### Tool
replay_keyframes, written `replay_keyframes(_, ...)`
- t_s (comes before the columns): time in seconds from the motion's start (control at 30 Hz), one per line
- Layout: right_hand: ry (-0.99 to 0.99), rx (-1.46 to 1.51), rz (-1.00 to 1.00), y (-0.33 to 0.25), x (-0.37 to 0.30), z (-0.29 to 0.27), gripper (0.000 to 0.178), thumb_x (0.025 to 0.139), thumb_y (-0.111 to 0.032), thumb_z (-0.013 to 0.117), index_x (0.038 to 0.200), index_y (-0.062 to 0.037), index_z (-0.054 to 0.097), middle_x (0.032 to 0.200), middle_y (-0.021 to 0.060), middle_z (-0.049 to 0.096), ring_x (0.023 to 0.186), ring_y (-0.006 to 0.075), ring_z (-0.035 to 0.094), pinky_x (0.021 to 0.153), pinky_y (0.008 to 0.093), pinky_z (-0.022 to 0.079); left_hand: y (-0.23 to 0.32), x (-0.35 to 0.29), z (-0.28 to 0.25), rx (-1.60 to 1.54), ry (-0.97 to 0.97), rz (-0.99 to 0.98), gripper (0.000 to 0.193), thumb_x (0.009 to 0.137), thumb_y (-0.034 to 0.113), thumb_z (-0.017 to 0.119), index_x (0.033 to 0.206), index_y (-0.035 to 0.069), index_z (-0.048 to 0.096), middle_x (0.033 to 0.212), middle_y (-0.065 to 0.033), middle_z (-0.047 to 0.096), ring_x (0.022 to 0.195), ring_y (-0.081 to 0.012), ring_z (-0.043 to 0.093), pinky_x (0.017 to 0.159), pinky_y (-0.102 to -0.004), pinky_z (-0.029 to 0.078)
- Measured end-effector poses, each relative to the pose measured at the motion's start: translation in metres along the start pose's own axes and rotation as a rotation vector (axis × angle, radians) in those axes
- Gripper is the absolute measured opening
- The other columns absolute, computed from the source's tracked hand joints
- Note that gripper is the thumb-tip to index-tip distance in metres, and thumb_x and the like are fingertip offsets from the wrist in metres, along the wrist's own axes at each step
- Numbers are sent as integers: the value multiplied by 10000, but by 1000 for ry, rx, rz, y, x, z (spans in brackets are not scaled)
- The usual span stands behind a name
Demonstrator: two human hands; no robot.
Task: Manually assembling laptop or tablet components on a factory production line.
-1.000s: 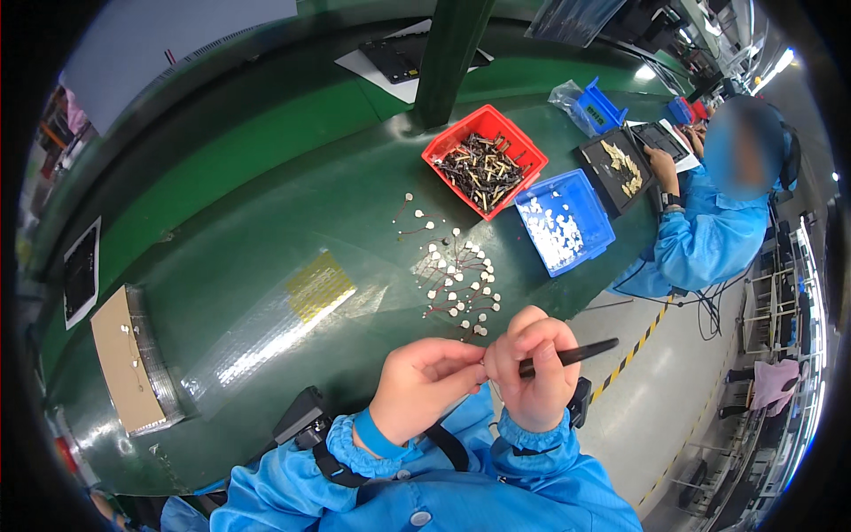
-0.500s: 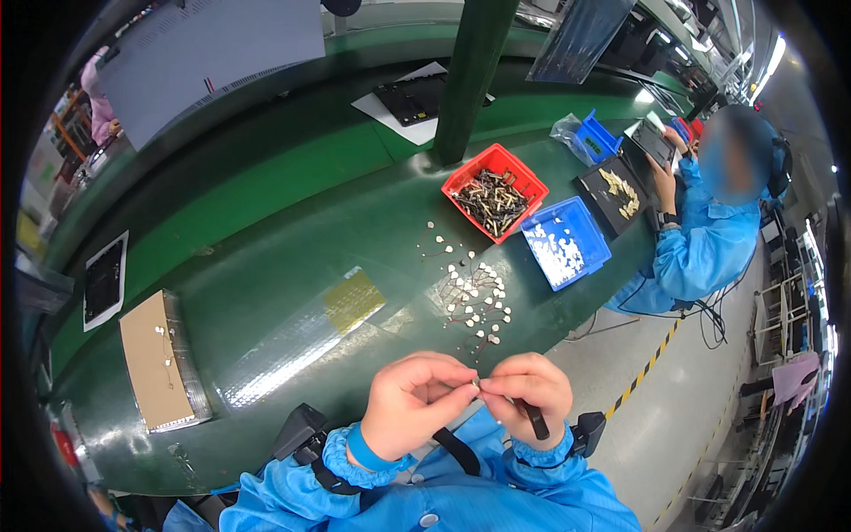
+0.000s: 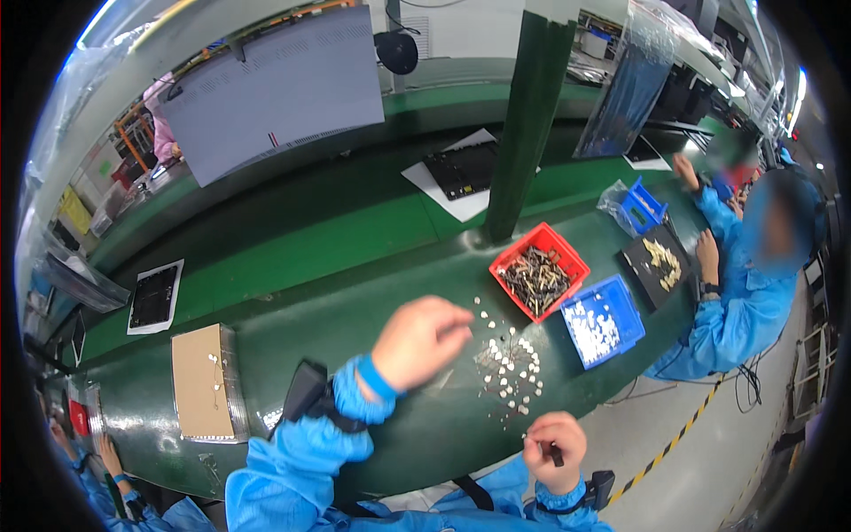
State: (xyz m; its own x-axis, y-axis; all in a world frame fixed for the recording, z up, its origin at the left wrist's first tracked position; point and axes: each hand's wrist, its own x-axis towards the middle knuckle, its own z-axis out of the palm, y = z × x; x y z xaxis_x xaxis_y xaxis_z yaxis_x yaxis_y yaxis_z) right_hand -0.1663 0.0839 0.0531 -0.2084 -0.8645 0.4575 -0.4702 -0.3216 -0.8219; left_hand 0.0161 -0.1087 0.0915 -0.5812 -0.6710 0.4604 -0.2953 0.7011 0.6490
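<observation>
My left hand [image 3: 420, 344] reaches out over the green bench, its blurred fingers pointing right toward a cluster of small white round pieces with thin dark wires [image 3: 505, 368]. Whether it holds anything cannot be made out. Lower right, at the bench's near edge, my right hand [image 3: 557, 450] is closed around a short dark stick-like piece [image 3: 557, 456]. A tiny pale bit shows by its fingertips, too small to name. Beyond the cluster stands a red bin [image 3: 567, 300] of thin black and gold-coloured pieces. Beside it is a blue bin [image 3: 628, 348] holding small white pieces.
A brown cardboard sheet [image 3: 197, 381] with a few wired white pieces lies left. Dark flat panels [image 3: 154, 297] rest on white sheets farther back. A green post [image 3: 530, 133] rises behind the red bin. At right, a co-worker in blue [image 3: 740, 306] sits near a black tray [image 3: 643, 270].
My hands were together at the near edge; they have parted. The left has moved up over the bench, while the right keeps the dark stick-like piece. The view has shifted.
</observation>
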Motion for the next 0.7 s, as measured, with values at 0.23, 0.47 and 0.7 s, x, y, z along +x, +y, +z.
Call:
replay_keyframes(0.23, -181, 311, 107, 15, -30, 30, 67, 708, -8, 637, 737, -35, 583, 787, 78, 588, 492, 86, 419, 440, 207, 337, -146, 98, 27, 520, 27, -122, 297, 688, 63, 562, 978, 48, 625, 908, -168, 592, 840, -343, 567, 763, -414, 462)
replay_keyframes(0.47, -115, 325, 2, 13, -30, 37, 86, 694, 15, 646, 761, -8, 596, 857, 103, 582, 541, 137, 463, 499, 245, 387, -176, 128, 50, 811, -209, -198, 164, 733, 148, 538, 843, 91, 645, 893, -133, 590, 872, -305, 578, 695, -416, 489)
replay_keyframes(0.7, -149, 372, 26, 17, -27, 38, 87, 687, 32, 638, 747, -6, 587, 824, 110, 592, 547, 152, 477, 498, 255, 393, -184, 123, 35, 700, -152, -67, 134, 741, 182, 586, 844, 103, 619, 866, -109, 557, 853, -306, 562, 694, -403, 476)
